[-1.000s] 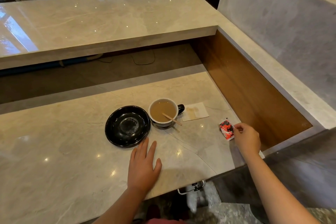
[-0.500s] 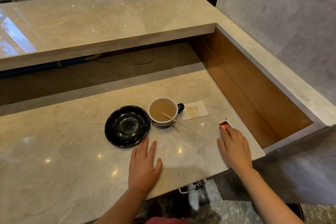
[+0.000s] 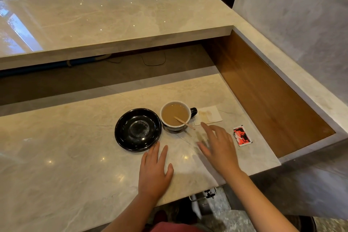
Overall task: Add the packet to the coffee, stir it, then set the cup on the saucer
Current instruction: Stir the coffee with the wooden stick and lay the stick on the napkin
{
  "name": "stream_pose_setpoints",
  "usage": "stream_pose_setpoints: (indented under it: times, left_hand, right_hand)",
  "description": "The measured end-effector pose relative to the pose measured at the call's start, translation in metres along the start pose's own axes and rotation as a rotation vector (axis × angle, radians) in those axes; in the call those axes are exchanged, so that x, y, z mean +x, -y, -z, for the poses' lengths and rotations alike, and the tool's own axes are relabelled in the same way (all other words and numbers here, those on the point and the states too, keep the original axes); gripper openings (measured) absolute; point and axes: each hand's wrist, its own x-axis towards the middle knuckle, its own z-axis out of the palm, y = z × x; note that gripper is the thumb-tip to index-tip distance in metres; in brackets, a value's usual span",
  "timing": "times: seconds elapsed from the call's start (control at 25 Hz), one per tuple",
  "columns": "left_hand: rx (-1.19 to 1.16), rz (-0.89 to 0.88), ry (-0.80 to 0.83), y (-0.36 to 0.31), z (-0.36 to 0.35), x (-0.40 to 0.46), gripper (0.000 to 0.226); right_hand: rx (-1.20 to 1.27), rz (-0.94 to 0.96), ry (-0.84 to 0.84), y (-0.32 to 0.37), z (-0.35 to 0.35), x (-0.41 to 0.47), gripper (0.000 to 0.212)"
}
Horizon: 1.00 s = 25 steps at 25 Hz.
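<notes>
A dark cup [image 3: 193,112] with a white inside holds milky coffee, and a wooden stirrer [image 3: 185,123] leans over its near rim. Left of it, touching or nearly so, lies an empty black saucer [image 3: 138,130]. A red and white packet [image 3: 242,136] lies flat on the counter to the right. My right hand [image 3: 218,148] hovers with fingers spread between the cup and the packet, holding nothing. My left hand [image 3: 154,171] rests flat on the counter just in front of the saucer.
A stained white napkin [image 3: 211,116] lies behind the cup's handle. The marble counter [image 3: 66,156] ends at a near edge and drops off on the right by a wooden side panel [image 3: 263,90]. A higher marble bar top [image 3: 113,19] runs behind.
My right hand left the packet on the counter and moved left toward the cup. The packet now lies uncovered. My left hand stayed put.
</notes>
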Motion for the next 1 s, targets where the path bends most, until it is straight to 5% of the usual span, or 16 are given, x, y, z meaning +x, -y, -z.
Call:
stream_pose_setpoints:
  times: [0.12, 0.4, 0.68, 1.0]
  left_hand:
    - [-0.026, 0.002, -0.003, 0.0, 0.0, 0.0, 0.058]
    - [-0.058, -0.002, -0.025, 0.0, -0.001, -0.001, 0.058]
    - [-0.006, -0.009, 0.004, 0.0, -0.001, 0.0, 0.059]
    - [-0.014, -0.01, 0.005, 0.002, -0.003, 0.0, 0.059]
  right_hand:
    - [0.055, 0.039, 0.066, 0.02, -0.01, 0.019, 0.057]
    - [0.209, 0.055, -0.069, 0.035, -0.017, 0.049, 0.009]
    - [0.7, -0.277, -0.022, 0.048, -0.014, 0.083, 0.016]
    - [0.58, -0.198, 0.063, 0.018, 0.01, 0.101, 0.015]
